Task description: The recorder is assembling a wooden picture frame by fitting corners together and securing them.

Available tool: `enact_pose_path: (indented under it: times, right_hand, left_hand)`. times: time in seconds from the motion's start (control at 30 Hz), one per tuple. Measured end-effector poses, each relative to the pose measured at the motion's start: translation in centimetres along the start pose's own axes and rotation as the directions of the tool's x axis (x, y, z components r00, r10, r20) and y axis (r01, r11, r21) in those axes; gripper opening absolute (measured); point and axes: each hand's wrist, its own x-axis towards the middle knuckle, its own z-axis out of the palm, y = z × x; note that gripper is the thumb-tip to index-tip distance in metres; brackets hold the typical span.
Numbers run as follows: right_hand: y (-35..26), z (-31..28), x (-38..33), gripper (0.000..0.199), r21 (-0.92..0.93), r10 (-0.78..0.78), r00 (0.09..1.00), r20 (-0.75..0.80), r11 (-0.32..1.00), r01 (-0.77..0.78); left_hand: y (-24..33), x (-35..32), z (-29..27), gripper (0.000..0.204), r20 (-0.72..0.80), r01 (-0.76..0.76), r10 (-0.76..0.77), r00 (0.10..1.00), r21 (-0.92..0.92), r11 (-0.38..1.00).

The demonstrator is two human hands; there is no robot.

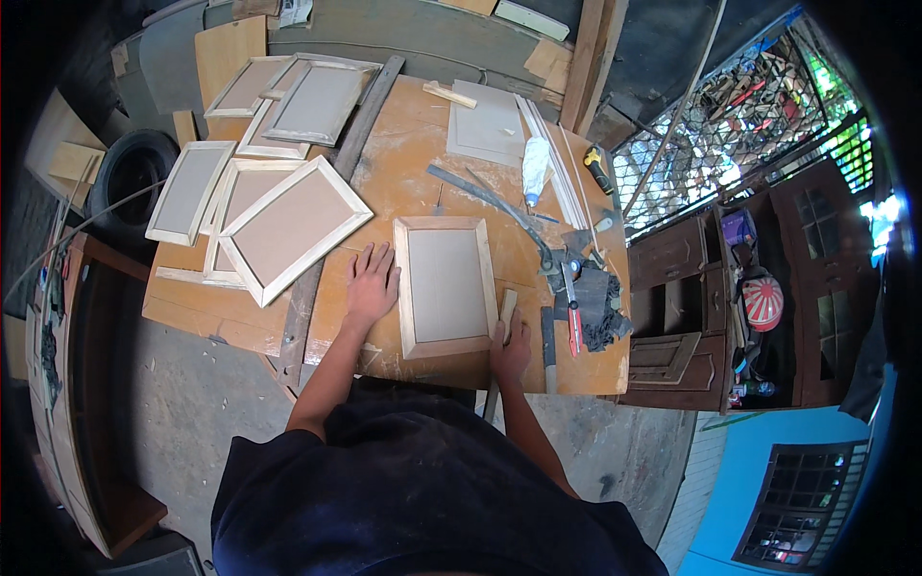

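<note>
A wooden picture frame [403, 288] with a grey-beige panel lies flat on the worktable in front of me. My left hand [372, 285] rests beside its left edge, fingers stretched out and holding nothing. At the frame's lower right corner, my right hand [511, 351] is closed around a small wooden block [508, 305], whose far end sticks out past the fingers. Farther left, several similar frames are piled, a tilted one [341, 189] on top.
The orange-brown worktable [403, 134] holds a long dark bar [360, 130], grey sheets [471, 125], a white bottle [535, 168], a red cutter [574, 331], dark cloth [600, 302] and a yellow-black screwdriver [598, 170]. A dark cabinet [672, 259] stands right; a tyre [130, 178] sits left.
</note>
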Motion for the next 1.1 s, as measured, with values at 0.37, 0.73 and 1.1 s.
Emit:
enact_pose_path:
  times: [0.37, 0.73, 1.1]
  right_hand:
    - [0.5, 0.1, 0.0, 0.05, -0.009, -0.013, 1.0, -0.02, 1.0, 0.013]
    - [0.5, 0.4, 0.1, 0.05, -0.001, -0.055, 0.997, -0.055, 0.998, 0.055]
    - [0.4, 0.3, 0.0, 0.046, 0.054, -0.048, 0.996, -0.071, 0.997, 0.051]
  left_hand:
    - [0.3, -0.7, 0.2, 0.046, -0.087, -0.024, 0.021, 0.996, -0.029, 0.999]
    - [0.2, -1.1, -0.1, 0.046, -0.05, -0.033, 0.033, 0.998, -0.005, 0.999]
    - [0.5, -1.2, 0.2, 0.045, -0.074, -0.015, 0.014, 0.997, -0.001, 1.0]
